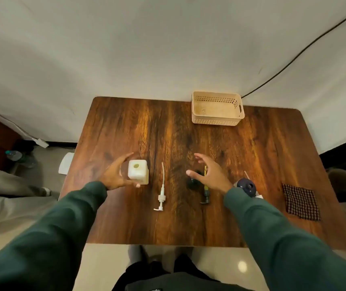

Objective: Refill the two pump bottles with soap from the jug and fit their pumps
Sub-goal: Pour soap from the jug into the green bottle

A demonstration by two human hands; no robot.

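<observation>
At the left of the table [188, 217], the left hand [113, 175] is spread wide and cupped beside the white bottle [138, 172], fingers arched past its far side and thumb at its near corner; whether it touches is unclear, and it grips nothing. That bottle stands upright with its neck uncovered. Just right of it the white pump [162, 190] lies flat, tube pointing away.

Past the middle, a dark bottle [192, 182] stands partly under the right hand [209, 175], which hovers with fingers splayed and empty. The dark pump [205, 192], with a yellowish tube, lies beside that bottle, half hidden by the wrist. A basket [217, 109] sits at the far edge. Behind the right sleeve shows a dark blue top with a hole, probably the jug [246, 186]. A checked cloth [301, 201] lies well to the right.

Both pumps are off, so fitting them remains. Fill levels cannot be read; the task looks to be at an early stage, with pouring and capping both left to do.
</observation>
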